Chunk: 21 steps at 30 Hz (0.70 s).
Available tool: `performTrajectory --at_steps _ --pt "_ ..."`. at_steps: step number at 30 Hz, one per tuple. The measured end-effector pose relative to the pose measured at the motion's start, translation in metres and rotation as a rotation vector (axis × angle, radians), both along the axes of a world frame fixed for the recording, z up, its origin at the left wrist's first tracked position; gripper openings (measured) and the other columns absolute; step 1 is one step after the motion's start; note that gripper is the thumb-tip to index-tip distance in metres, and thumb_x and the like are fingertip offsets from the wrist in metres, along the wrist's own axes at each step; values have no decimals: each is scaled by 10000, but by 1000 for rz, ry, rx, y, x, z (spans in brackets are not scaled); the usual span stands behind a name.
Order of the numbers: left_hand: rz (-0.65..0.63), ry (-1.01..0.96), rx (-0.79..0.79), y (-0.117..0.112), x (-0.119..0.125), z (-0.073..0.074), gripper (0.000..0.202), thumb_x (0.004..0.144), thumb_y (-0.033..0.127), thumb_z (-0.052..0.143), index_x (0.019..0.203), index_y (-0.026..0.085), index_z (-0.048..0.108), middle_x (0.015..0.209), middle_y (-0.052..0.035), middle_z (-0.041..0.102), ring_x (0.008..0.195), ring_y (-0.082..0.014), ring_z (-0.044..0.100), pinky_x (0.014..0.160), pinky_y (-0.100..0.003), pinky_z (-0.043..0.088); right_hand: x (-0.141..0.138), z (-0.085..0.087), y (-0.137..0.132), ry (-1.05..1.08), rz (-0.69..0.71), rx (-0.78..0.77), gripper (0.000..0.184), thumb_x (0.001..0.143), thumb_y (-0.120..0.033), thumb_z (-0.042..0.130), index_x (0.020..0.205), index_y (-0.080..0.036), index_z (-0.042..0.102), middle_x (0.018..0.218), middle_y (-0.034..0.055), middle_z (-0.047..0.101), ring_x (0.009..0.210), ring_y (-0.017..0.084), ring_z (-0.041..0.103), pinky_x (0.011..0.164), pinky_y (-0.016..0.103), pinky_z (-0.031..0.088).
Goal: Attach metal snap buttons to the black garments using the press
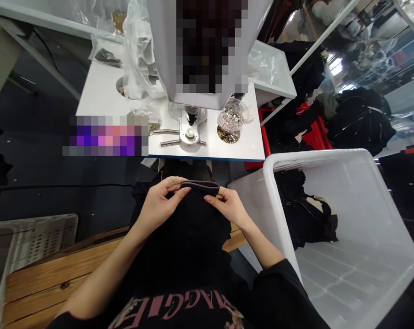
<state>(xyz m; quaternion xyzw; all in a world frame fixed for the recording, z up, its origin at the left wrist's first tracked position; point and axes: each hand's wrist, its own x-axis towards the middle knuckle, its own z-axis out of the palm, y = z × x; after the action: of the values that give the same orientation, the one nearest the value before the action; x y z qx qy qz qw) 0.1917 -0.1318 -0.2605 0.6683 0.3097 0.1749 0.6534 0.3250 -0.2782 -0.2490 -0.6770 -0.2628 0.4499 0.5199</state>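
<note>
Over my lap, my left hand (159,201) and my right hand (230,205) pinch the two ends of a dark fabric band (201,186). Its upper edge gapes a little, and black cloth lies below it; whether the two are joined I cannot tell. Just beyond my hands, at the table's front, stands a press machine (189,137) with a round lower die and metal springs on both sides. A clear tub of metal fasteners (233,114) stands to its right. A bag of small brass-coloured parts (148,119) lies to its left.
To my right is a large white bin (282,210) with black garments (306,210) inside. Red crates (316,132) with dark clothing stand behind it. A wooden bench (56,283) is under me, and a perforated plastic crate (52,237) sits at the left.
</note>
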Motion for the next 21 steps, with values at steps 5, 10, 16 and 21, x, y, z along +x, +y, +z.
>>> performTrajectory --at_steps 5,10,16,21 --pt "-20 25 29 -1 -1 -10 296 758 404 683 940 172 661 908 -56 705 845 -183 664 799 -251 540 3 -9 -6 -61 -24 -43 369 805 -466 609 1012 -165 659 675 -11 573 610 104 515 579 221 437" --pt "-52 39 30 -2 1 -14 312 738 433 691 915 177 668 869 -54 705 821 -193 668 797 -261 539 1 -7 -3 -220 -126 -55 345 843 -500 536 852 -175 654 615 -21 519 547 93 499 544 212 457" --pt "55 3 -115 3 -2 -19 392 628 476 773 862 174 681 870 -64 708 847 -213 662 757 -251 545 53 -18 2 -495 -174 54 387 921 -458 399 886 -175 661 827 47 656 761 151 607 732 280 503" --pt "172 -52 -505 12 -11 -34 504 542 419 844 925 156 649 772 -49 704 700 -183 669 593 -210 547 152 -60 -2 -1174 -610 -210 387 873 -342 477 1154 -100 589 1297 201 514 1218 287 458 1019 473 351"
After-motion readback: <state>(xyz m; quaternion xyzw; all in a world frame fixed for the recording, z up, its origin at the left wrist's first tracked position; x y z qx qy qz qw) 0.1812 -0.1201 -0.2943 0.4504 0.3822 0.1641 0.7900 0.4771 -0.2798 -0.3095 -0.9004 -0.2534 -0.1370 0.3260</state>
